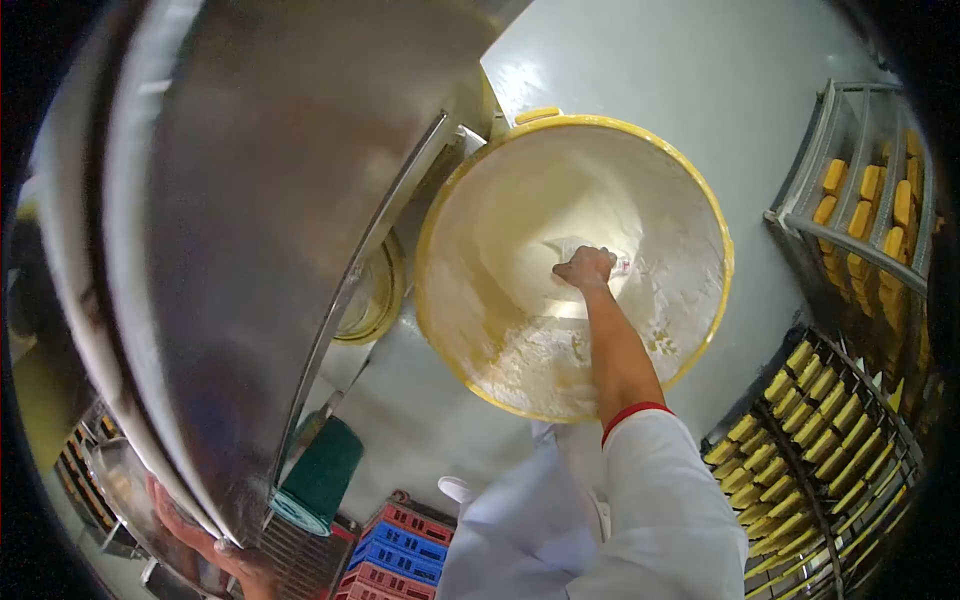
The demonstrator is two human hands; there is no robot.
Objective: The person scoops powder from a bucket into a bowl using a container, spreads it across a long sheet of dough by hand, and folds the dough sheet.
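Observation:
My right hand [588, 268] reaches deep into a large round bin [722, 300] with a yellow rim. Its fingers are closed around a pale, partly see-through thing with a little red print [622, 265], perhaps a scoop or bag; its shape is mostly hidden. White powder like flour [520, 240] lies in the bottom and coats the wall. At the lower left, my left hand [215, 545] grips a shiny metal bowl [125, 480], fingers along its side and thumb near the edge of the steel surface.
A big steel surface [270, 200] fills the left side, its edge close to the bin. Below stand a green bucket [325, 475] and stacked red and blue crates [400, 545]. On the right are racks of yellow loaf-like pieces [800, 430]. A smaller yellow-rimmed container [385, 290] sits under the steel edge.

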